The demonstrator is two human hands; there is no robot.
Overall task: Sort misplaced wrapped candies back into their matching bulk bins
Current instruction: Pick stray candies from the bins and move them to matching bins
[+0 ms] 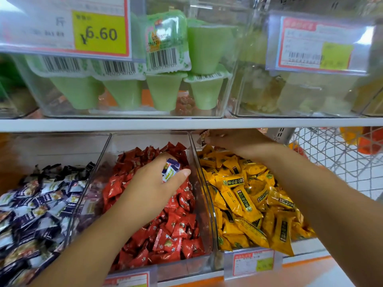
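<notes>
left hand (157,181) pinches blue-white wrapped candy (171,169) just above red-candy bin (145,139) | right hand (232,141), right of that bin, seems to pinch a small wrapper (204,139) | candy likely light, crinkly, slick: grip mid-body | blue-white bin (62,146) lies left of red-candy bin

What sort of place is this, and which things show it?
Most likely a shop's bulk-sweets aisle: clear bins of wrapped candies, a yellow price tag reading 6.60, and a wire trolley at right.

bright, even | glare on price tag (99,32) | edges blurred, bowed
</notes>
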